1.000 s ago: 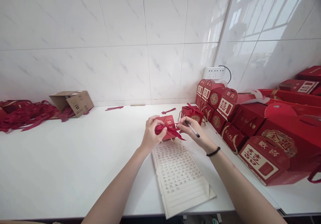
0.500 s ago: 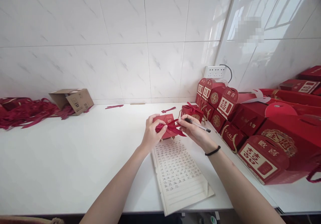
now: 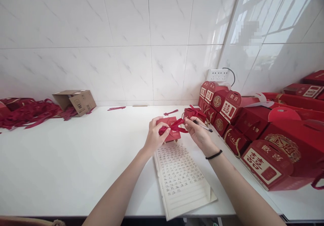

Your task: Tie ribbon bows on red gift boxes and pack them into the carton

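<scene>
A small red gift box [image 3: 172,137] stands at the far end of the notepad, with a red ribbon bow [image 3: 174,127] across its top. My left hand [image 3: 155,134] is closed on the bow's left loop and rests against the box. Between the fingertips of my right hand [image 3: 199,134] is the bow's right loop, pulled out to the side. That hand also keeps a black-capped pen [image 3: 205,127] tucked in it, pointing right. The notepad [image 3: 183,178], filled with rows of handwritten numbers, lies below the box.
Red gift boxes [image 3: 227,107] crowd the right side, with one bow-tied box [image 3: 193,114] just behind my right hand. At left, a cardboard box [image 3: 82,103] lies on its side beside a heap of red ribbons [image 3: 35,113]. Ribbon strips [image 3: 116,108] lie near the wall.
My right hand has drawn the bow's loop slightly outward and up to the right. The left hand keeps its grip on the bow. The view has shifted slightly.
</scene>
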